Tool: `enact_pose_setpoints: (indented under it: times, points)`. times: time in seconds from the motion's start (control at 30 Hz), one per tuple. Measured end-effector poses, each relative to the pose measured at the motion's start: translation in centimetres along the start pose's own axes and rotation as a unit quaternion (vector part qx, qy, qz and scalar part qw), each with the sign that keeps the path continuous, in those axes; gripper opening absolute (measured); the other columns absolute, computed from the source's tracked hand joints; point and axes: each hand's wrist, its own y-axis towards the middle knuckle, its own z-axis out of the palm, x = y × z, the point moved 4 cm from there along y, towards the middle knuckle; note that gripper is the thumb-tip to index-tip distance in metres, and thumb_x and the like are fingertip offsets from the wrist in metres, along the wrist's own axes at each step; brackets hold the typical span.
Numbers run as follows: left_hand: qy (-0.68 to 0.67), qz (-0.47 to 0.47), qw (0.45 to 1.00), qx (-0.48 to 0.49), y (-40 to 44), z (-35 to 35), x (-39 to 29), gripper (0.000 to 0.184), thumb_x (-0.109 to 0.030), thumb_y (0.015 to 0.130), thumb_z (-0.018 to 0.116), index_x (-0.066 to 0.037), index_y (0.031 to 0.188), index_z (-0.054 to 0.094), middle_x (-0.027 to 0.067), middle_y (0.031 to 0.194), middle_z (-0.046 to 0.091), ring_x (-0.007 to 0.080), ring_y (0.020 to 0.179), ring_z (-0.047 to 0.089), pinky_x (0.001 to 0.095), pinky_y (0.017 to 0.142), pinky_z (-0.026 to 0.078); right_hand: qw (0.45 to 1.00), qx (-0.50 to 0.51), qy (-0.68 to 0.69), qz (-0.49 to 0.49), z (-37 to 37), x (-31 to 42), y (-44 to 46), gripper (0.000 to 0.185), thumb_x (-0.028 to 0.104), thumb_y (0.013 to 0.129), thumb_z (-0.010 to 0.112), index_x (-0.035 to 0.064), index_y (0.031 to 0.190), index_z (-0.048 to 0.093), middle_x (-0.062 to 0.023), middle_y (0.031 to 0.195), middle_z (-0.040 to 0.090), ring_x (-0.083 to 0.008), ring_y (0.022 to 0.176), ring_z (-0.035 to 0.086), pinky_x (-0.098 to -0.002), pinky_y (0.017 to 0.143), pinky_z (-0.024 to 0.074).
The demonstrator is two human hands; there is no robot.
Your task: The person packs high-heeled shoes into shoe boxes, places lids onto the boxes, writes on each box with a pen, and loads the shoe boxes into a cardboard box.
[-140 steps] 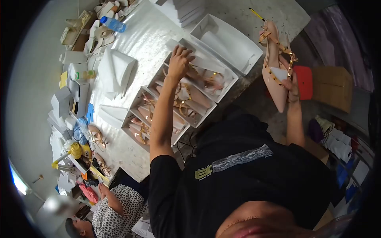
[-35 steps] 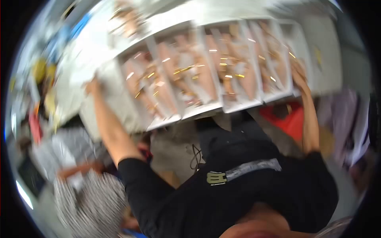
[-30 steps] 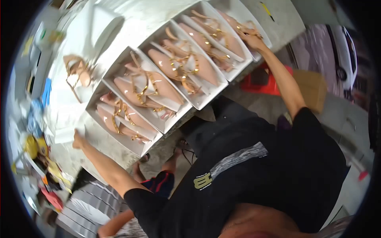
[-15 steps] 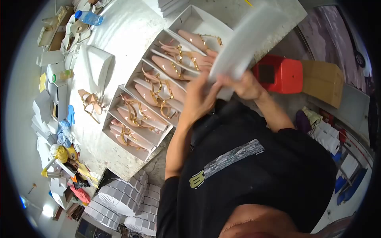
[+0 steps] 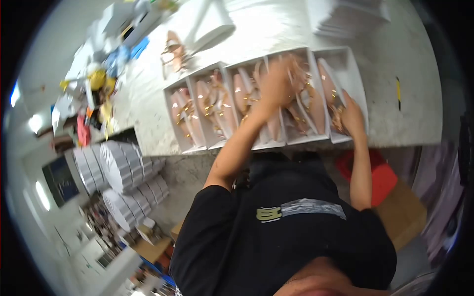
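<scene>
My left hand (image 5: 279, 84), smeared by motion, is over the sandals in the box second from the right. How its fingers are set does not show. My right hand (image 5: 353, 117) reaches into the rightmost white box (image 5: 364, 93). Its fingers stretch along the inside, beside a nude pointed sandal (image 5: 328, 81) with gold-studded straps. A white sheet (image 5: 337, 81) stands slanted beside that sandal. Further open boxes in the row hold similar sandals (image 5: 183, 116), with white dividers between them.
A loose sandal (image 5: 174, 52) lies behind the row, near white wrapping (image 5: 210, 24). A white stack (image 5: 348, 17) stands at the back right. A yellow pen-like item (image 5: 398, 93) lies right of the boxes. Below the table edge are a red bin (image 5: 382, 180) and a cardboard box (image 5: 402, 214).
The white sheet both hands held in front of me has gone down into the rightmost box. My left hand has moved left over the sandals. The view has turned, so the row lies more level.
</scene>
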Motion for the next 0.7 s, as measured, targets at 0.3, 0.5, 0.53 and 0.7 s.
enact_pose_setpoints:
  times: [0.3,0.5,0.53,0.7]
  points:
    - [0.051,-0.281,0.958,-0.013,-0.9,-14.7,54.4,0.063,-0.052,0.08,0.072,-0.008,0.123,0.061,0.0128,0.114,0.064,0.0268,0.088,0.065,0.0471,0.075,0.054,0.997,-0.039,-0.001,-0.07,0.0,0.6,-0.6,0.059,0.01,0.086,0.056,-0.0003,0.142,0.042,-0.0246,0.138,0.05,-0.0401,0.129,0.046,-0.0425,0.108,0.0368]
    - [-0.223,-0.302,0.91,-0.174,0.8,-22.3,40.3,0.029,-0.018,0.088,0.071,0.004,0.107,0.067,0.0129,0.096,0.071,0.0178,0.09,0.069,0.027,0.067,0.051,0.985,-0.13,0.072,-0.082,-5.9,1.5,-4.4,0.052,0.008,0.084,0.061,-0.0055,0.133,0.051,-0.0263,0.137,0.051,-0.0378,0.13,0.048,-0.0392,0.11,0.0371]
    - [-0.252,-0.198,0.939,-0.126,1.3,-24.3,34.4,0.034,-0.016,0.088,0.07,0.01,0.108,0.063,0.017,0.102,0.07,0.0195,0.096,0.068,0.0289,0.072,0.054,0.98,-0.164,0.095,-0.061,-7.9,3.6,-5.3,0.051,0.009,0.084,0.063,-0.0052,0.132,0.052,-0.0261,0.137,0.052,-0.0378,0.129,0.048,-0.0394,0.109,0.0384]
    - [-0.227,0.019,0.97,0.088,1.0,-21.8,4.9,0.031,0.004,0.086,0.058,-0.001,0.116,0.064,0.0149,0.114,0.067,0.0222,0.096,0.066,0.0314,0.087,0.053,0.894,-0.325,0.01,-0.307,-17.2,17.1,-8.4,0.065,0.011,0.074,0.078,0.0057,0.135,0.055,-0.0171,0.131,0.059,-0.0357,0.125,0.053,-0.0391,0.106,0.0413]
